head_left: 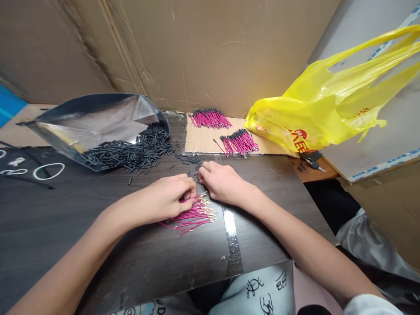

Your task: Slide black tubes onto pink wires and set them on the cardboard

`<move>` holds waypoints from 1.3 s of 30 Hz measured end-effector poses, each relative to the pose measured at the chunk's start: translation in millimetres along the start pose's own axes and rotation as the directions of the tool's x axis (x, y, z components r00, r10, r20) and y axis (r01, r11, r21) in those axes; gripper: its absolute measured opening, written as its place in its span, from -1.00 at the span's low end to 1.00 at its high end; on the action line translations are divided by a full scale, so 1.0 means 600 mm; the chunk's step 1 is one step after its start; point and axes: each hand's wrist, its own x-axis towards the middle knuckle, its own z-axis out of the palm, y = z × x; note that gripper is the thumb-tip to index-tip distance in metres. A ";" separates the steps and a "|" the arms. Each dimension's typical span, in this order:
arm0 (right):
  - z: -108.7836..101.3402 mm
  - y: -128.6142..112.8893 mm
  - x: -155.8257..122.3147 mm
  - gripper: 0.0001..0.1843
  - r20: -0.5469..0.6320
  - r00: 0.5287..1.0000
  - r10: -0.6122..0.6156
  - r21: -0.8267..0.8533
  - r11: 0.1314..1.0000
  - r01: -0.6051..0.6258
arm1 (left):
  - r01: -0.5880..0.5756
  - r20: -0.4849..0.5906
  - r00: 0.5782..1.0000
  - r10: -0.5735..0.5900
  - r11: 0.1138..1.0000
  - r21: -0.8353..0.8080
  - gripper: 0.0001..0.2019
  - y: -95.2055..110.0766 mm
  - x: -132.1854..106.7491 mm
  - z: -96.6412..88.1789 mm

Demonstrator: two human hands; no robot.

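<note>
My left hand [170,194] rests on the dark table [65,227] with its fingers pinched on a thin pink wire at the top of a loose pile of pink wires [193,216] with bare metal tips. My right hand [219,181] lies just beside it, fingers curled down at the scattered short black tubes [192,161]; what it grips is hidden. A heap of black tubes [131,151] spills from a silver foil bag [95,120] at the left. Two bundles of pink wires with black tube ends [210,118] [239,142] lie on a cardboard sheet [200,140] behind.
A yellow plastic bag [321,113] sits at the right rear, with keys [311,159] below it. Cardboard walls [197,48] close off the back. White rubber rings [49,170] lie at the left. A strip of clear tape [233,240] runs down the table front.
</note>
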 end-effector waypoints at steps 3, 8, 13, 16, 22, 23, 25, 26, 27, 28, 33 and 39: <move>0.003 0.000 -0.003 -0.81 0.014 1.000 -0.026 -0.021 0.999 0.026 | 0.019 0.066 0.998 -0.012 0.994 -0.105 -0.77 -0.001 -0.001 -0.017; 0.009 0.016 -0.007 -0.90 -0.109 0.991 0.073 0.380 0.925 -0.026 | 0.089 0.140 0.990 -0.037 0.916 -0.392 -0.68 -0.018 0.001 -0.041; 0.025 0.020 0.004 -0.83 -0.171 0.941 0.292 0.849 0.528 -0.009 | 0.069 0.122 0.992 -0.005 0.845 -0.530 -0.67 -0.036 0.006 -0.042; 0.032 0.019 0.009 -0.78 -0.130 0.934 0.334 0.924 0.382 -0.008 | 0.058 0.109 0.994 0.006 0.817 -0.574 -0.67 -0.038 0.005 -0.040; 0.030 0.021 0.010 -0.72 -0.067 0.931 0.359 0.963 0.268 -0.034 | 0.038 0.094 0.995 0.025 0.789 -0.614 -0.68 -0.051 0.005 -0.039; 0.029 0.022 0.009 -0.72 -0.066 0.929 0.363 0.965 0.261 -0.034 | 0.033 0.088 0.996 0.028 0.783 -0.621 -0.68 -0.053 0.005 -0.039; 0.026 0.023 0.008 -0.74 -0.067 0.927 0.369 0.964 0.264 -0.036 | 0.027 0.076 0.997 0.028 0.772 -0.635 -0.70 -0.057 0.006 -0.038; 0.026 0.023 0.007 -0.75 -0.066 0.926 0.371 0.961 0.273 -0.040 | 0.025 0.071 0.997 0.026 0.767 -0.641 -0.71 -0.057 0.006 -0.038; 0.025 0.024 0.006 -0.76 -0.064 0.927 0.371 0.958 0.281 -0.047 | 0.024 0.067 0.997 0.026 0.763 -0.646 -0.72 -0.057 0.006 -0.038; 0.025 0.024 0.006 -0.77 -0.061 0.928 0.367 0.956 0.289 -0.052 | 0.023 0.065 0.998 0.026 0.759 -0.651 -0.72 -0.057 0.006 -0.038; 0.027 0.023 0.004 -0.78 -0.066 0.932 0.357 0.944 0.324 -0.057 | 0.018 0.052 0.998 0.020 0.766 -0.643 -0.74 -0.053 0.006 -0.038; 0.027 0.020 0.002 -0.75 -0.089 0.924 0.371 0.946 0.323 -0.038 | 0.013 0.036 0.999 0.013 0.775 -0.632 -0.78 -0.048 0.006 -0.038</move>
